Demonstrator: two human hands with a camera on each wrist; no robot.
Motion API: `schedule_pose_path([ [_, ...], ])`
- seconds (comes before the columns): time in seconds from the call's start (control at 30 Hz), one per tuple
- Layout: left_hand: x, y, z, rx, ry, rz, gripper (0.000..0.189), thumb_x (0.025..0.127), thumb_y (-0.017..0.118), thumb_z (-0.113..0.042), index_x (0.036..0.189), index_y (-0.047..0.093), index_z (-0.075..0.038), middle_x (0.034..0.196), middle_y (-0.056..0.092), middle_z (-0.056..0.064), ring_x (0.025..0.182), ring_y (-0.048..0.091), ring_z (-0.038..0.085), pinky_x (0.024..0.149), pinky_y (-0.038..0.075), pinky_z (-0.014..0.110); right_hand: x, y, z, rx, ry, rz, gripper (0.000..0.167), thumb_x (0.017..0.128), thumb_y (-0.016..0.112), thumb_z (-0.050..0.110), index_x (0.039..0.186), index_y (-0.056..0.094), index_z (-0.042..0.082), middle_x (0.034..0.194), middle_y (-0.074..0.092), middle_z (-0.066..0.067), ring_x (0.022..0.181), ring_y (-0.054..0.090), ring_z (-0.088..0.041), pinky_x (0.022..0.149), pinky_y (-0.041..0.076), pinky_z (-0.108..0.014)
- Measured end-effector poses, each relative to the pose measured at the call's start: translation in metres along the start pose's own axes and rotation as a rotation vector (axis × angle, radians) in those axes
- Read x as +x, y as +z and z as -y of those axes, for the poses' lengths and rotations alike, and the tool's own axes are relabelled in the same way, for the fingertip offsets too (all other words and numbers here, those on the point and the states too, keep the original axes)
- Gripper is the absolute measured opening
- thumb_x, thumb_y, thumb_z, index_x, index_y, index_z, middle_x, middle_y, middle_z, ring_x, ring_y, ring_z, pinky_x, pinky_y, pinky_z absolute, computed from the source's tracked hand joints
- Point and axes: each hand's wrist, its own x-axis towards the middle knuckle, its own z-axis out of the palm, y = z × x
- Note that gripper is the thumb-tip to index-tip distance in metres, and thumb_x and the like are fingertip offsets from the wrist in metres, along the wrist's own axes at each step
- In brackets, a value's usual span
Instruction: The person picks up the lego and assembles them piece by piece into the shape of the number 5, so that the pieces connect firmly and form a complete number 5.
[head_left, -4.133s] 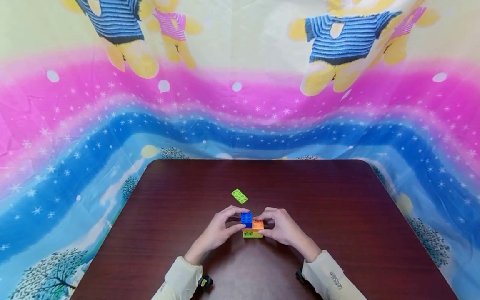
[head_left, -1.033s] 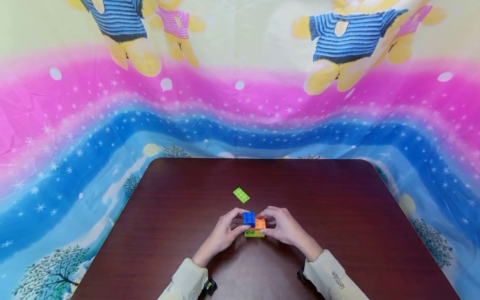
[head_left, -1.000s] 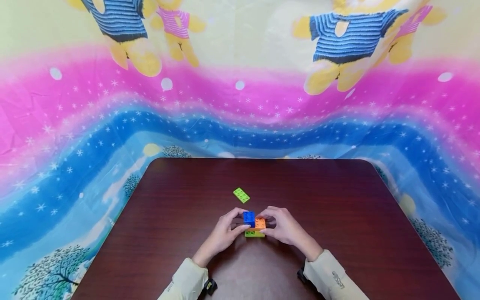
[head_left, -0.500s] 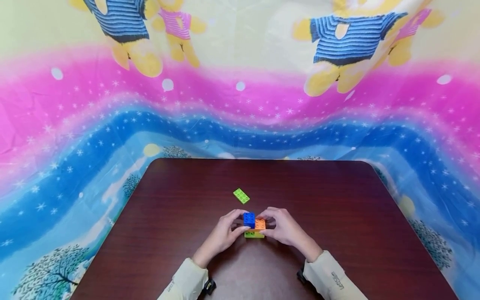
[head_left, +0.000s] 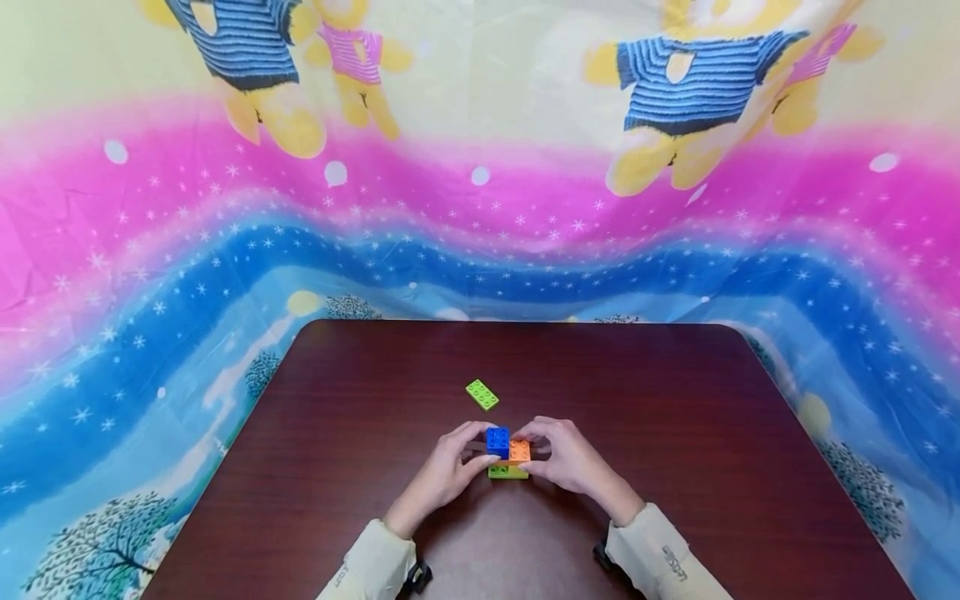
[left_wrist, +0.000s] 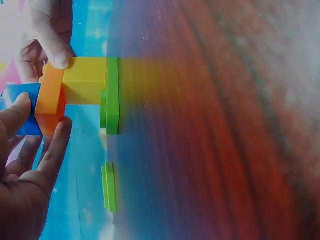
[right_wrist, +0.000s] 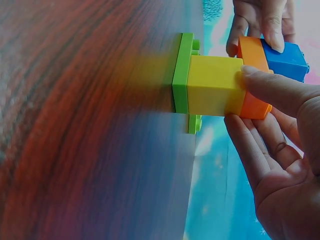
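A small brick stack stands on the table in front of me: a green plate at the bottom, a yellow brick on its right part, an orange brick above that jutting left, and a blue brick on the orange one's left end. My left hand pinches the blue brick between thumb and fingers, one finger reaching under the orange overhang. From the other side my right hand grips the stack where orange meets yellow, thumb in front and fingers behind.
A loose lime-green plate with studs lies on the dark wooden table, a little beyond the stack. A printed cloth with cartoon bears hangs behind and around the table.
Both hands keep their grip and the stack looks the same. Only slight shifts of the whole head view show.
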Motion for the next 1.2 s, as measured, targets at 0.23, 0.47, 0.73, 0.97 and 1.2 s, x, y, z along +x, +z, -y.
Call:
schedule_pose_path([
  [0.23,0.0004,0.0000,0.0003,-0.024,-0.029,0.001,0.035,0.096,0.075,-0.018,0.129,0.065,-0.020,0.117,0.068,0.001,0.105,0.070,0.017,0.088,0.060,0.029,0.0002,-0.0001,0.0001,0.002,-0.006,-0.002,0.038,0.082,0.089,0.013,0.117,0.075,0.016,0.107,0.070,0.006,0.101,0.071,-0.016,0.084,0.062,-0.031],
  [0.47,0.0003,-0.0012,0.0009,-0.049,-0.064,0.019,0.035,0.097,0.074,-0.018,0.130,0.064,-0.020,0.119,0.070,0.003,0.105,0.070,0.020,0.090,0.060,0.031,-0.0006,-0.0002,0.0012,0.001,-0.005,-0.008,0.039,0.082,0.089,0.014,0.118,0.075,0.017,0.108,0.070,0.007,0.102,0.070,-0.015,0.084,0.062,-0.032],
  [0.73,-0.0002,-0.0013,0.0014,-0.088,-0.073,0.026,0.035,0.097,0.073,-0.017,0.131,0.063,-0.017,0.119,0.071,0.007,0.109,0.072,0.028,0.092,0.059,0.035,-0.0002,-0.0005,0.0020,0.003,-0.010,-0.015,0.038,0.081,0.089,0.013,0.117,0.075,0.016,0.108,0.070,0.006,0.102,0.071,-0.016,0.084,0.062,-0.032],
  [0.97,0.0000,-0.0019,0.0019,-0.098,-0.082,0.024,0.035,0.097,0.073,-0.018,0.131,0.063,-0.013,0.121,0.070,0.011,0.110,0.072,0.032,0.093,0.060,0.036,0.0001,0.0002,0.0008,-0.002,-0.019,-0.020,0.038,0.081,0.089,0.013,0.117,0.075,0.016,0.108,0.070,0.006,0.101,0.071,-0.016,0.084,0.062,-0.031],
  [1.2,0.0014,-0.0035,0.0050,-0.114,-0.084,0.044,0.038,0.097,0.074,-0.016,0.133,0.062,-0.014,0.124,0.069,0.010,0.111,0.071,0.030,0.094,0.058,0.034,0.0002,-0.0001,0.0004,0.002,-0.023,-0.016,0.039,0.081,0.089,0.013,0.117,0.075,0.016,0.108,0.070,0.006,0.102,0.071,-0.015,0.084,0.062,-0.032],
])
